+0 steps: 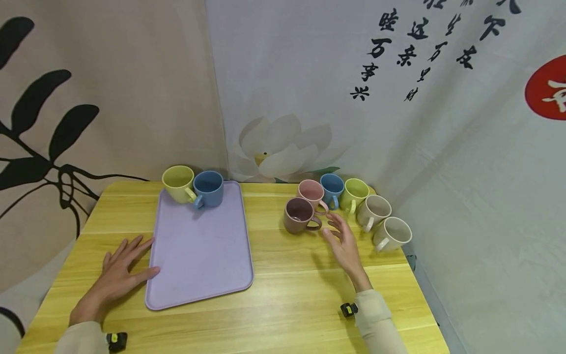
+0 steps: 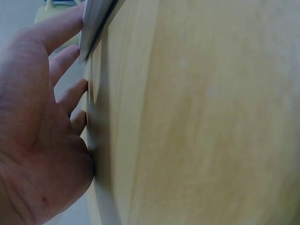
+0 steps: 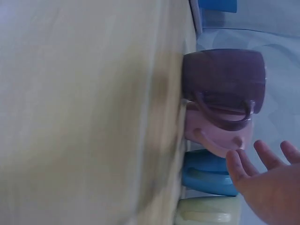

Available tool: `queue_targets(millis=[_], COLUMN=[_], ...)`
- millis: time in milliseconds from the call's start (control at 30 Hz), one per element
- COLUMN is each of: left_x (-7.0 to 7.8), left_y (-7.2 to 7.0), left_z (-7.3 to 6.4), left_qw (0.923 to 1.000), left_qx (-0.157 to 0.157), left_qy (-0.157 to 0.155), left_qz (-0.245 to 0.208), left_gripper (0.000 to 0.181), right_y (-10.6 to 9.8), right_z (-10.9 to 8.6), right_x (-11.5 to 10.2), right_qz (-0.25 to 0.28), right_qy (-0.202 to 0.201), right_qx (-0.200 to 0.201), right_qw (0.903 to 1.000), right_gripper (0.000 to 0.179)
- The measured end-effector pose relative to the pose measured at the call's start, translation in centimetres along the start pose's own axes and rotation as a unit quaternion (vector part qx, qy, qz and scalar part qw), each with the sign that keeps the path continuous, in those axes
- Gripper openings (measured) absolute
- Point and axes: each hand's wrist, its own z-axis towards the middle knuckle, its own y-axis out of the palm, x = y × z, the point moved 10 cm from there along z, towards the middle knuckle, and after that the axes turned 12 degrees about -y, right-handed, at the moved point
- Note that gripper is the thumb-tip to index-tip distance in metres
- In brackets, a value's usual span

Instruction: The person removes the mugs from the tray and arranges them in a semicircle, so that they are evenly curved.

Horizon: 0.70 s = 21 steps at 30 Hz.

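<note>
My left hand (image 1: pixel 119 275) lies spread at the left edge of a lilac tray (image 1: pixel 201 255), its thumb and a fingertip touching the rim. Two mugs, one yellow-green (image 1: pixel 177 186) and one blue (image 1: pixel 210 189), stand on the tray's far end. On the right, my right hand (image 1: pixel 344 246) hovers with loosely bent fingers and holds nothing. Its fingertips are close to the handles of a dark purple mug (image 1: pixel 297 219) and a pink mug (image 1: pixel 309 191). The right wrist view shows the purple mug (image 3: pixel 225 75) with its handle toward the hand.
Behind and right of that hand, a blue mug (image 1: pixel 331 187), a lime mug (image 1: pixel 353 194), a beige mug (image 1: pixel 373 211) and an off-white mug (image 1: pixel 393 232) curve along the edge of the wooden table (image 1: pixel 283 314). A printed curtain (image 1: pixel 283 88) hangs right behind the table.
</note>
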Motion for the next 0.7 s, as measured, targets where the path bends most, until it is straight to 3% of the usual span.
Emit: queue_targets(millis=[433, 700], left_x=[0.0, -0.1], left_y=[0.1, 0.1], left_z=[0.1, 0.1], left_qw=[1.0000, 1.0000], left_qx=[-0.001, 0.000], left_qy=[-0.001, 0.001], left_qz=[0.004, 0.002], left_gripper=[0.093, 0.093], right_y=[0.5, 2.4], right_z=[1.6, 2.9], right_x=[-5.6, -8.0], right_qz=[-0.037, -0.011], right_qy=[-0.100, -0.121], right_qx=[-0.012, -0.048], right_qw=[0.9942, 0.9914], right_gripper=[0.063, 0.064])
